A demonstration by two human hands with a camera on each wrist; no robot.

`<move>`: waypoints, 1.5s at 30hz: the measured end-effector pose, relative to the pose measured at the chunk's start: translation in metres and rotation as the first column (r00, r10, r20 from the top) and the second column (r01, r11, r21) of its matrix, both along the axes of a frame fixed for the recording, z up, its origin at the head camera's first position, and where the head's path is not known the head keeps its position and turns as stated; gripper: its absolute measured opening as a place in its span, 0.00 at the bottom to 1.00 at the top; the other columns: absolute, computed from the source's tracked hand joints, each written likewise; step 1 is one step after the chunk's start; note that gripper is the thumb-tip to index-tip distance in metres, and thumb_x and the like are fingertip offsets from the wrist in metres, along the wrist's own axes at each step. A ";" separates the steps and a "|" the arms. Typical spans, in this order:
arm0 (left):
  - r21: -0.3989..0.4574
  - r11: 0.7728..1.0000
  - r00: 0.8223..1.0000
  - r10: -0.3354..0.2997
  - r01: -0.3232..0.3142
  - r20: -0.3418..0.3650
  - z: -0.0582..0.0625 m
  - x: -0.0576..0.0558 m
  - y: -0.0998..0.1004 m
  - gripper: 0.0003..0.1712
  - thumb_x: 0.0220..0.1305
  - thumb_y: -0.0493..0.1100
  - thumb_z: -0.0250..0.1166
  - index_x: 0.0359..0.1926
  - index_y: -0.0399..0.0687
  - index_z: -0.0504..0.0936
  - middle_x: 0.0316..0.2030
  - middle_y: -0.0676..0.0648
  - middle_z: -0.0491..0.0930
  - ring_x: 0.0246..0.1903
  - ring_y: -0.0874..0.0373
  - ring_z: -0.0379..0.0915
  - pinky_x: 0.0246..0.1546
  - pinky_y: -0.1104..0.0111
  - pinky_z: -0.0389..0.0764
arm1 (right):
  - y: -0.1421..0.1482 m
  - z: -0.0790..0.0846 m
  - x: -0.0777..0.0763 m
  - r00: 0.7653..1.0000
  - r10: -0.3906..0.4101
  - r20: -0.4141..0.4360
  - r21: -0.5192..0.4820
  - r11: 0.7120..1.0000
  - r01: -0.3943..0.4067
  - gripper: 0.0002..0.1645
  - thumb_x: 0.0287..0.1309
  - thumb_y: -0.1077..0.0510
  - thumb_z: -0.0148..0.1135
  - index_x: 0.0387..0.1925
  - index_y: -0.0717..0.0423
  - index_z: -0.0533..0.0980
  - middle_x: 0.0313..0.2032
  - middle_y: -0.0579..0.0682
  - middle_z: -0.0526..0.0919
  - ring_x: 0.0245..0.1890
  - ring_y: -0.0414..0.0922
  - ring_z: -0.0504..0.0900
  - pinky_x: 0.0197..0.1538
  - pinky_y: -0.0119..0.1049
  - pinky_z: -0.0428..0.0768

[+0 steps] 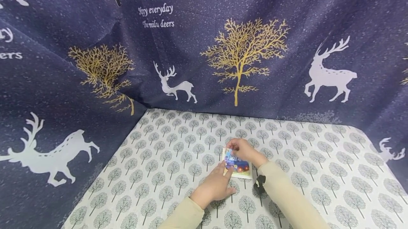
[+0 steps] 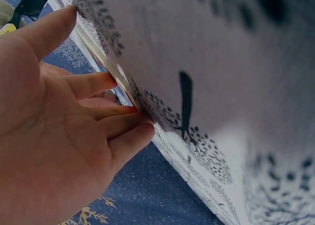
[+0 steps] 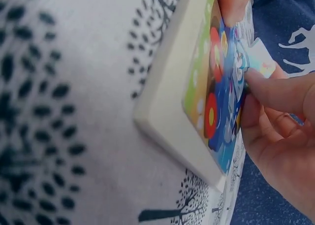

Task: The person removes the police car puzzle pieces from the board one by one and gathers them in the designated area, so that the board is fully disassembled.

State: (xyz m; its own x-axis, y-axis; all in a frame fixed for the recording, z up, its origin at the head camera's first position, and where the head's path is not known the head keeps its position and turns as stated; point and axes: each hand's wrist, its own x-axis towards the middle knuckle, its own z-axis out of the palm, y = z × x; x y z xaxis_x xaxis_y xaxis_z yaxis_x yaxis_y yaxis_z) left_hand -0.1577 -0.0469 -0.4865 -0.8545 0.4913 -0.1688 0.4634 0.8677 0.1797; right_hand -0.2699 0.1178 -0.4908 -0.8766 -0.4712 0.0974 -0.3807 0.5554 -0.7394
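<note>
The right hand (image 1: 243, 150) hides the upper right corner of the picture board (image 1: 240, 171); the left hand (image 1: 216, 183) covers part of its left side. The small piece (image 3: 263, 57) at the right hand's thumb is partly hidden, its print too blurred to read. Beside the left hand's fingers, the worktop (image 2: 216, 72) blurs. Behind both hands, the sleeves (image 1: 288, 197) are cut off by the head view's bottom edge.

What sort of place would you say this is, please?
Probably a makeshift tabletop corner, screened off indoors: dark blue deer-print fabric hangs behind and to the left, and tree-print cloth covers the work surface, with a small picture board on it.
</note>
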 end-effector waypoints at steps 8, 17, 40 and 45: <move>-0.008 1.000 1.000 0.005 -0.005 0.007 0.004 0.001 0.001 0.45 0.62 0.62 0.61 0.72 0.45 0.60 0.71 0.32 0.51 0.70 0.41 0.51 0.69 0.57 0.59 | -0.001 0.001 0.000 1.000 -0.015 0.026 -0.038 0.999 0.016 0.06 0.55 0.70 0.62 0.32 0.58 0.79 0.32 0.49 0.82 0.40 0.50 0.82 0.52 0.50 0.80; -0.007 1.000 1.000 0.002 -0.002 0.013 0.004 0.001 0.001 0.44 0.62 0.62 0.61 0.72 0.44 0.60 0.71 0.32 0.51 0.70 0.41 0.50 0.69 0.57 0.59 | -0.006 -0.004 0.000 0.994 -0.111 0.020 0.005 0.994 0.111 0.03 0.54 0.65 0.66 0.31 0.56 0.82 0.29 0.46 0.83 0.36 0.46 0.82 0.51 0.48 0.80; -0.034 0.999 1.000 0.005 -0.005 0.010 0.005 0.000 0.002 0.45 0.62 0.62 0.61 0.72 0.46 0.60 0.72 0.33 0.51 0.70 0.41 0.51 0.69 0.57 0.60 | 0.000 0.001 -0.006 0.940 -0.186 0.287 -0.053 0.976 0.210 0.10 0.53 0.56 0.70 0.36 0.56 0.85 0.36 0.50 0.86 0.34 0.43 0.80 0.44 0.39 0.79; -0.042 0.999 1.000 0.013 -0.012 0.014 0.007 0.001 0.003 0.45 0.61 0.62 0.61 0.72 0.46 0.60 0.72 0.33 0.51 0.70 0.42 0.50 0.69 0.58 0.60 | -0.003 -0.002 -0.006 0.919 -0.225 0.325 -0.073 0.963 0.261 0.09 0.52 0.58 0.70 0.36 0.56 0.85 0.39 0.51 0.86 0.37 0.44 0.80 0.48 0.42 0.78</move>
State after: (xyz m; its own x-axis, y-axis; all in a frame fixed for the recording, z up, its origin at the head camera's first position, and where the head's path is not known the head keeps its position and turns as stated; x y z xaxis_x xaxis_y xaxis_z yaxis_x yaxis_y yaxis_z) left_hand -0.1565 -0.0444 -0.4799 -0.8579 0.4727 -0.2014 0.4500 0.8805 0.1492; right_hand -0.2759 0.1151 -0.4932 -0.9572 -0.2420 -0.1586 0.0142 0.5081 -0.8612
